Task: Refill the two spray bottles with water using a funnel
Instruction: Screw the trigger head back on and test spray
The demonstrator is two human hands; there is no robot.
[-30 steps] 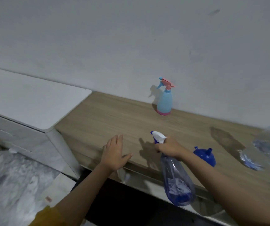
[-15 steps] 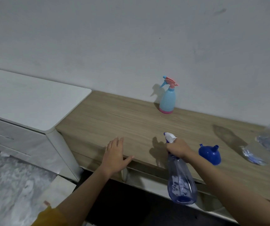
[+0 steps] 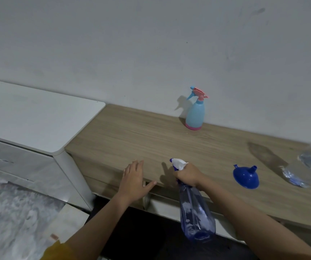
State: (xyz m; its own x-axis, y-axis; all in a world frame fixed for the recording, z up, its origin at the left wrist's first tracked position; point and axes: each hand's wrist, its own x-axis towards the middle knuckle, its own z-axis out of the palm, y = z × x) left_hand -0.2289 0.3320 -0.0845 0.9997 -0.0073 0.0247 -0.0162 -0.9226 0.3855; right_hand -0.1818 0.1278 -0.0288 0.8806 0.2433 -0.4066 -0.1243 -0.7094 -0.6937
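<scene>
Bringing first spray bottle to countertop, refill not yet begun.
Right hand (image 3: 187,175) clamping neck of clear blue spray bottle (image 3: 196,214) off wooden countertop (image 3: 132,139) edge; left hand (image 3: 135,182) resting flat, fingers together, thumb apart; blue funnel (image 3: 246,176), light-blue spray bottle (image 3: 195,113) standing apart. Next, likely: standing upright, unscrewing head.

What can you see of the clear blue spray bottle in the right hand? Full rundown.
The clear blue spray bottle looks like see-through blue-tinted plastic, with a white trigger head and dark blue nozzle tip at the top. The right hand grips it round the neck, just under the head. It hangs in front of the wooden table's near edge, body tilted toward the camera, base lowest, resting on nothing. Pale patches show inside; whether any water is left cannot be told. The head is still on.
</scene>
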